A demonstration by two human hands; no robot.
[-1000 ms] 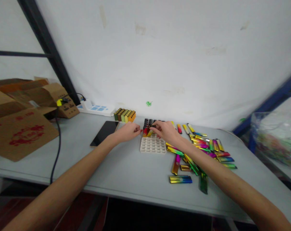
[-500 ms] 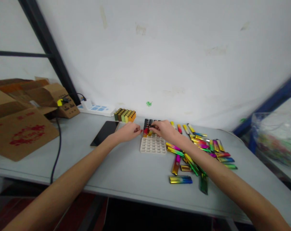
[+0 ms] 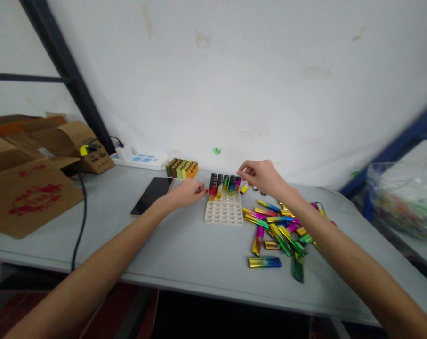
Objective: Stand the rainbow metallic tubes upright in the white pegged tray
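A white tray of small slots lies mid-table, its front rows bare. Several black-topped, metallic-coloured lighters stand upright in its back rows. My left hand rests beside the tray's left side, fingers curled in, with nothing visible in them. Above the tray's back right corner is my right hand, its thumb and forefinger slightly apart and no object showing between them. The fingertips are close to a purple lighter. Loose shiny lighters in gradient colours lie heaped right of the tray, partly hidden by my right forearm.
A dark phone-like slab lies left of the tray. Behind it are a block of yellow and green lighters and a white power strip. Cardboard boxes and a black cable are at left; a clear bag is at right.
My right hand has moved right and slightly up, off the lighters in the tray, and uncovers them. My left hand stays nearly in place. The view has shifted a little.
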